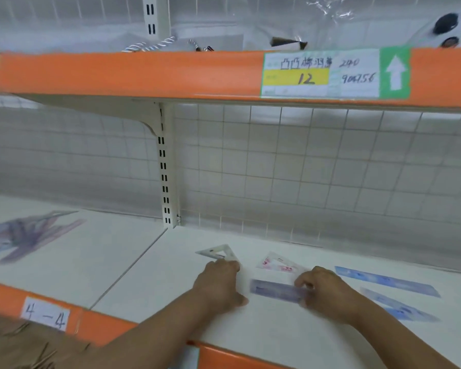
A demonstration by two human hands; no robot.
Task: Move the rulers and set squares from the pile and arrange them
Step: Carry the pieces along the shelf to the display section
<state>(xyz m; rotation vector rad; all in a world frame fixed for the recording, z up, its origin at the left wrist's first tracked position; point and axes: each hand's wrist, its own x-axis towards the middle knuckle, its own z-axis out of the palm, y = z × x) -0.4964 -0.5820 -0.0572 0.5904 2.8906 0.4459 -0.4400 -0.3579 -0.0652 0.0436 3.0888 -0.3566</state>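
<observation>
The job looks about half done. A blurry pile [24, 235] of see-through plastic pieces waits at the left end of the shelf [144, 275]. Near the front edge lie a clear set square [218, 253], a pink set square [280, 263], a blue ruler [386, 280] and one more blue piece [402, 306], all thin and flat. The left hand [218, 283] rests its fingers on the clear set square, thumb out. The right hand [325, 288] pinches the end of the purple ruler [277, 290].
</observation>
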